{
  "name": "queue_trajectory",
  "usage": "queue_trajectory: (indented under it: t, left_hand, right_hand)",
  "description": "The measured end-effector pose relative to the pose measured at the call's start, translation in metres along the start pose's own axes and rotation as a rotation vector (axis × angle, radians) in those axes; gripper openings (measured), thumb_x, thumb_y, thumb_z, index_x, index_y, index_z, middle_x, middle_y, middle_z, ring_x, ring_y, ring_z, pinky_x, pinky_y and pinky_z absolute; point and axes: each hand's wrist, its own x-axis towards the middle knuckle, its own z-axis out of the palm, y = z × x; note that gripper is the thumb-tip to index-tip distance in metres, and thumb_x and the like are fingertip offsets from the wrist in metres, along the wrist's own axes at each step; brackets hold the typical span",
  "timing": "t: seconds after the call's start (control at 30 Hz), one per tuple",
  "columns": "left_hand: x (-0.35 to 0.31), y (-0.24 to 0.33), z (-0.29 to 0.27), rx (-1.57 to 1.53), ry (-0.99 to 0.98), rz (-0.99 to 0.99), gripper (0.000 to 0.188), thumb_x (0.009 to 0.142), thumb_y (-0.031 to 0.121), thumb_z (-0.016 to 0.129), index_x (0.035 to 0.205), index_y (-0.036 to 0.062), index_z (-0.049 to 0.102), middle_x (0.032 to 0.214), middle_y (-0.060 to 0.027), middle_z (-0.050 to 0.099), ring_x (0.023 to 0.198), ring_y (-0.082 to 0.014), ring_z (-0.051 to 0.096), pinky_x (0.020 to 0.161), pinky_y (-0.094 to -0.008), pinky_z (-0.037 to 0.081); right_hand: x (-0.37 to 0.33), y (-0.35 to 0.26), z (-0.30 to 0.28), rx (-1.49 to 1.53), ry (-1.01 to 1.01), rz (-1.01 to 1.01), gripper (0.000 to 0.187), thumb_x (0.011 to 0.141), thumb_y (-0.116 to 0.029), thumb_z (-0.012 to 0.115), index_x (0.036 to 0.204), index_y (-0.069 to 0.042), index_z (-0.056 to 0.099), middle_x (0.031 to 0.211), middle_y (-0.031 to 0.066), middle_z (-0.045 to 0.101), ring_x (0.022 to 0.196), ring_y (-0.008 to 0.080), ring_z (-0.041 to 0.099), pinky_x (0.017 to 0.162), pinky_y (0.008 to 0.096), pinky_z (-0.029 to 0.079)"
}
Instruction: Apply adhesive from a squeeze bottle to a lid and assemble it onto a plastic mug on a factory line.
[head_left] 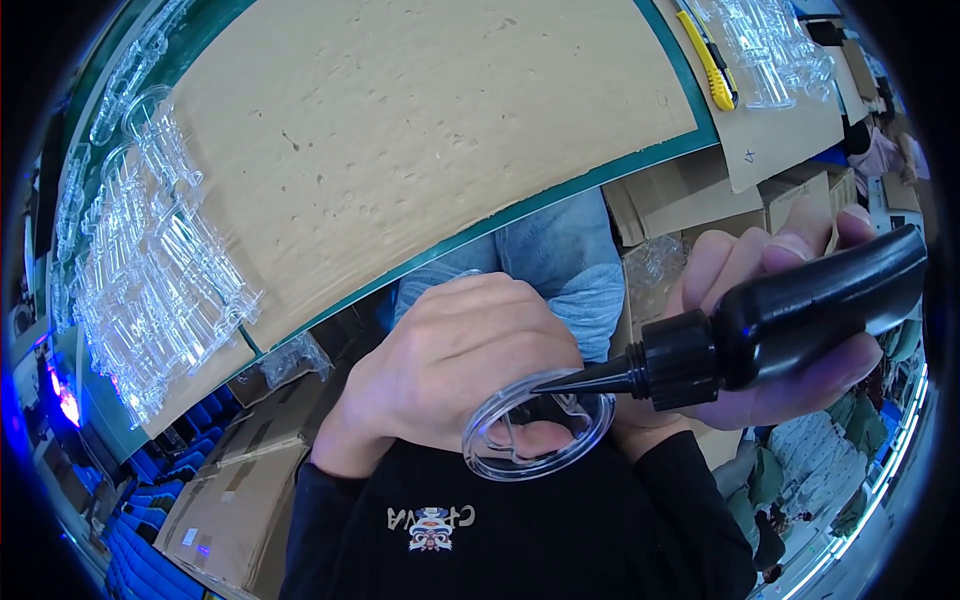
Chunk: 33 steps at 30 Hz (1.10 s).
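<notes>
The left hand (pixel 455 365) is curled tight around a clear round plastic part (pixel 538 437), with the open ring of the part turned up toward the face. The part is held close in front of the body, above the lap and below the edge of the surface (pixel 560 195). The right hand (pixel 770 300) is wrapped around a black squeeze bottle (pixel 800 310) that lies almost flat. The bottle's thin black tip (pixel 585 380) points left and touches the rim of the clear part, or sits just above it — it is hard to tell which.

To do this bit well, I think the left hand should keep the ring very steady and level. The right hand should squeeze softly, so only a little comes out. The tip should stay right at the rim and not poke inside. If the bottle tips down too much, too much may run out and make a mess.

Up on the surface lies a big sheet of brown cardboard (pixel 420 130). Rows of clear plastic parts (pixel 150 270) sit on its left side, well away from the hands. More clear parts (pixel 770 50) and a yellow knife (pixel 708 62) lie at the far right. Brown boxes (pixel 240 480) stand on the floor below.
</notes>
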Motion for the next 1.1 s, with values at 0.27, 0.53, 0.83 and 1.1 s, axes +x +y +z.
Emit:
queue_trajectory:
  t: [0.27,0.53,0.83,1.1]
  left_hand:
    - [0.000,0.001,-0.001,-0.006,-0.003,0.009,0.026,0.075,0.023,0.076,0.086,0.0023,0.064,0.081,-0.0063,0.062,0.070,-0.0214,0.056,0.066,-0.0308,0.045]
    - [0.000,0.003,-0.001,-0.001,-0.021,-0.004,0.026,0.074,0.023,0.076,0.086,0.0021,0.064,0.082,-0.0060,0.063,0.071,-0.0213,0.057,0.067,-0.0308,0.045]
    - [0.000,0.005,-0.001,0.001,0.000,0.001,0.025,0.074,0.022,0.076,0.085,0.0024,0.065,0.081,-0.0057,0.063,0.070,-0.0214,0.057,0.067,-0.0309,0.046]
    - [0.000,0.004,0.000,-0.009,0.029,0.000,0.024,0.072,0.020,0.077,0.083,0.0022,0.065,0.080,-0.0061,0.063,0.069,-0.0212,0.058,0.065,-0.0310,0.047]
  right_hand:
    - [0.000,-0.003,-0.007,0.123,-0.063,0.050,0.063,0.092,-0.049,0.052,0.133,-0.004,0.035,0.099,0.0117,0.061,0.041,0.0087,0.045,0.036,0.0208,0.034]
    - [0.000,-0.004,-0.008,0.212,-0.150,0.093,0.063,0.090,-0.050,0.055,0.131,-0.005,0.037,0.097,0.0127,0.061,0.041,0.0082,0.044,0.036,0.0202,0.033]
    - [-0.001,-0.004,-0.002,-0.052,0.024,-0.082,0.063,0.090,-0.049,0.057,0.130,-0.004,0.038,0.095,0.0141,0.063,0.041,0.0074,0.044,0.036,0.0191,0.030]
    - [0.003,-0.010,-0.017,-0.220,-0.101,-0.154,0.060,0.089,-0.044,0.060,0.129,-0.004,0.040,0.094,0.0145,0.063,0.040,0.0069,0.043,0.036,0.0188,0.029]
